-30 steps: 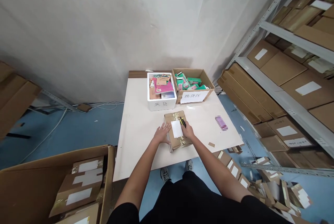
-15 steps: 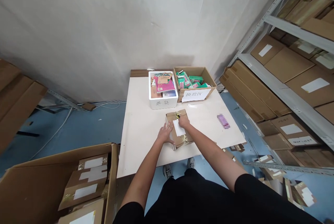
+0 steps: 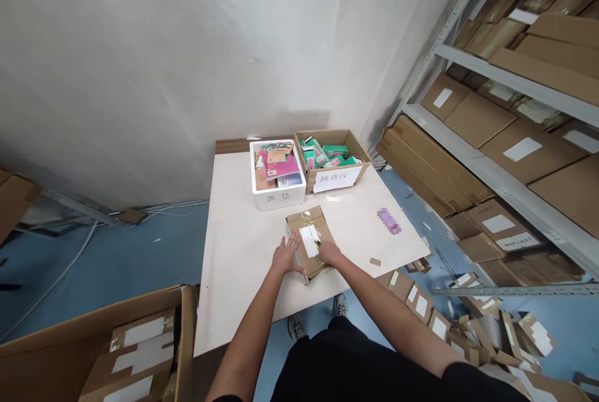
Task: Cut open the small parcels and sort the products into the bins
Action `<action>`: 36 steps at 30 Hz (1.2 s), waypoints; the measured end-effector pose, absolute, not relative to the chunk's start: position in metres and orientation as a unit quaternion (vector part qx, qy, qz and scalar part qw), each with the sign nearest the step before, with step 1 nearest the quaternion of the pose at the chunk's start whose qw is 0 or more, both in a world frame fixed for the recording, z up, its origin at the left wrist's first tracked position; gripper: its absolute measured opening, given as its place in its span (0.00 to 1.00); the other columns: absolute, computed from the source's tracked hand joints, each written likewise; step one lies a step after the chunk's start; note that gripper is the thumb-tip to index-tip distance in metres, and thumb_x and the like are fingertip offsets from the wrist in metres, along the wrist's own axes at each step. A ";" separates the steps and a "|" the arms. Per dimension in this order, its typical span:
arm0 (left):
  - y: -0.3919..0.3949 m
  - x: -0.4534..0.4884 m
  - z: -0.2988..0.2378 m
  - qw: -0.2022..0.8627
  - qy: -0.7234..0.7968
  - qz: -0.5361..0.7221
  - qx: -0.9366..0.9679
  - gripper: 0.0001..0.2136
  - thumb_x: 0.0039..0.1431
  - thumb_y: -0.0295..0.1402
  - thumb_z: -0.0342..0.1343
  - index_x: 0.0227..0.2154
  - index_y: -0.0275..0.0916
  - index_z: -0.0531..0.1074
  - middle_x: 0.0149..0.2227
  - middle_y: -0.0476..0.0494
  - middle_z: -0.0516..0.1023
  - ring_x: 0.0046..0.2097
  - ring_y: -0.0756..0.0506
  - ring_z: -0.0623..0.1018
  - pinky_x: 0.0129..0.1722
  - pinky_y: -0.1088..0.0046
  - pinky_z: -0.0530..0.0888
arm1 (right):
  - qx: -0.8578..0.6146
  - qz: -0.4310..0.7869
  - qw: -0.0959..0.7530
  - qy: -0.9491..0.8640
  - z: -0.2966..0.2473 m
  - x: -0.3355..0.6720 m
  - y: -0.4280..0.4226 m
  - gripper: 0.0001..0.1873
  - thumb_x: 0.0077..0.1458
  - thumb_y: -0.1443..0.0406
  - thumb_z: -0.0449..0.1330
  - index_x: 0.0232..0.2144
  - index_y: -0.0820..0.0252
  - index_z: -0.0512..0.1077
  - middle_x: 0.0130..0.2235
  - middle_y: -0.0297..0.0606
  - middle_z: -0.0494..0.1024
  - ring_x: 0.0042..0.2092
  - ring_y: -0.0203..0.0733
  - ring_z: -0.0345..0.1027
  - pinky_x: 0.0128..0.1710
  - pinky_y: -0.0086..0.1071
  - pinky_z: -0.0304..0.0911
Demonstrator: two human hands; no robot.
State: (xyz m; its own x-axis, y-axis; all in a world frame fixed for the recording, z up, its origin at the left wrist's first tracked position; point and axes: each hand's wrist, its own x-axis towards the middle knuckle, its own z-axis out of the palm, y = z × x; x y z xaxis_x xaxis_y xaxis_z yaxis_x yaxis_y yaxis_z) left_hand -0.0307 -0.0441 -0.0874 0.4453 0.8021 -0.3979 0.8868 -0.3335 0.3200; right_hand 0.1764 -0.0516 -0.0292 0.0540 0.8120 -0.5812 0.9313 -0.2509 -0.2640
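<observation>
Right hand (image 3: 329, 253): drawn nearer the body, gripping a slim black-and-yellow tool (image 3: 317, 243).
Left hand (image 3: 285, 256): fingers spread on flat brown cardboard parcel (image 3: 312, 263).
Handwritten white paper sign (image 3: 337, 178): 换货区.

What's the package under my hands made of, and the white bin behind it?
Package: apparently matte cardboard, from its flat brown faces; the tape on it glints like glossy plastic. White bin: probably smooth foam, judging by its thick rim, though plastic is possible.
</observation>
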 end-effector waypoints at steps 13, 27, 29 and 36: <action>-0.045 -0.031 -0.090 0.280 0.543 -0.068 0.789 0.69 0.34 0.55 0.76 0.76 0.53 0.41 0.79 0.40 0.33 0.74 0.19 0.51 0.61 0.47 0.72 | 0.715 -0.359 0.153 0.581 -0.022 0.216 -0.143 0.11 0.62 0.66 0.62 0.46 0.62 0.79 0.44 0.54 0.83 0.45 0.56 0.82 0.41 0.37 0.72; -0.139 0.112 -0.128 0.073 0.679 0.105 0.723 0.37 0.68 0.51 0.51 0.68 0.24 0.62 0.66 0.16 0.67 0.72 0.24 0.59 0.69 0.39 0.55 | 0.828 -0.285 -0.114 0.469 -0.086 0.296 -0.060 0.31 0.60 0.52 0.65 0.58 0.57 0.60 0.54 0.50 0.79 0.53 0.52 0.76 0.44 0.34 0.65; -0.142 0.121 -0.125 0.066 0.665 0.098 0.737 0.32 0.70 0.47 0.51 0.67 0.27 0.65 0.63 0.19 0.72 0.70 0.25 0.64 0.68 0.38 0.58 | 0.809 -0.287 -0.096 0.505 -0.079 0.312 -0.032 0.34 0.55 0.53 0.70 0.57 0.56 0.61 0.53 0.47 0.80 0.52 0.52 0.76 0.43 0.33 0.64; -0.085 0.134 -0.095 0.145 0.559 0.016 0.816 0.26 0.67 0.43 0.57 0.66 0.44 0.68 0.66 0.35 0.70 0.69 0.33 0.67 0.66 0.53 0.67 | 0.766 -0.262 -0.088 0.581 -0.056 0.350 -0.027 0.23 0.72 0.55 0.53 0.64 0.55 0.59 0.51 0.45 0.81 0.51 0.48 0.76 0.45 0.33 0.62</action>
State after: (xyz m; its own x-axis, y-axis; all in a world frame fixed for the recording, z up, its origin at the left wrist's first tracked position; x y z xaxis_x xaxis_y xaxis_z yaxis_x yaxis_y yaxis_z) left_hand 0.1344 -0.0848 -0.0951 0.3751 0.9169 -0.1363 0.9076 -0.3334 0.2550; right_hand 0.3497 -0.0266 -0.0561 0.1880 0.9352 -0.3002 0.8432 -0.3104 -0.4389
